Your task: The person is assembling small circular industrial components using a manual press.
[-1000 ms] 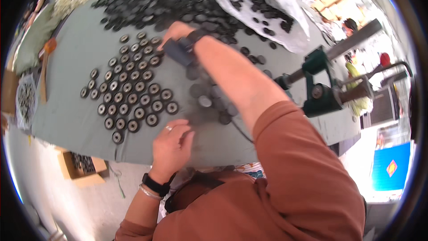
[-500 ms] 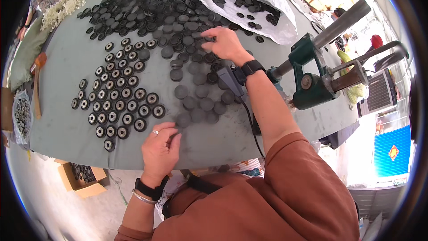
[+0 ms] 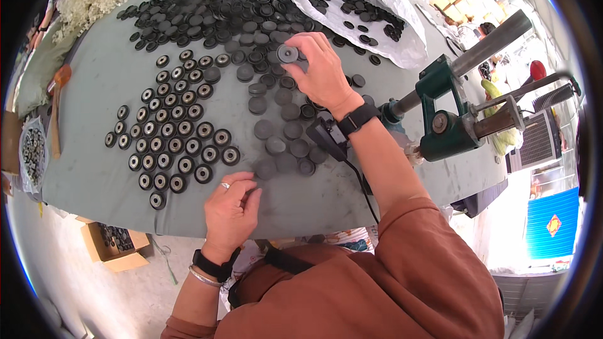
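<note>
The right hand [image 3: 322, 75] pinches a dark-grey, round, plastic-looking disc [image 3: 287, 54] above the grey tabletop [image 3: 85, 150]; the left hand [image 3: 230, 213] is loosely curled, thumb apart. I'd call this picking-out; the next move likely needs a steady carry.

"Where's the brightest light?"
"On the right: the background around the blue panel [image 3: 553, 223] burns out to white."
"And the grey table [image 3: 88, 125]?"
"Evenly lit, with soft, faint shadows."
"Is it sharp?"
"Fairly, at the right hand [image 3: 321, 78]; the pale pile [image 3: 91, 3] at upper left looks soft."
"Any distortion?"
"The table's front edge bows, and the corners go black."
</note>
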Motion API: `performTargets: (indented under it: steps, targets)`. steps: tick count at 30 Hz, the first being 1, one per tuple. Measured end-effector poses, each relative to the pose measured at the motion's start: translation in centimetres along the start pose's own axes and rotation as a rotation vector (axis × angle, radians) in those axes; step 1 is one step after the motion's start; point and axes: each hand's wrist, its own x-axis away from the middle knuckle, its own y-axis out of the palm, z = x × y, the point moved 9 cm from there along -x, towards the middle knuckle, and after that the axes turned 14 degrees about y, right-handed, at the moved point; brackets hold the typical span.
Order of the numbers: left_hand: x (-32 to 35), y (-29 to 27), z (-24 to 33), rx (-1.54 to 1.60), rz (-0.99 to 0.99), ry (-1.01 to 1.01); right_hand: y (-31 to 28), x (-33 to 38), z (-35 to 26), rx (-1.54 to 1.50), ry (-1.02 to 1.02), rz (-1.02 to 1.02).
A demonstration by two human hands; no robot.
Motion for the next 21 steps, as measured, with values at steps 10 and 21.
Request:
performTargets:
  steps: [10, 21]
  targets:
    - [-0.1, -0.1, 0.9, -0.118, -0.008, 0.134, 1.8, 1.0, -1.0, -0.382, 0.374, -0.11]
    - [0.2, -0.4, 0.4, -0.092, -0.001, 0.09, 15.3, 2.6, -3.1, -0.717, 0.904, -0.827]
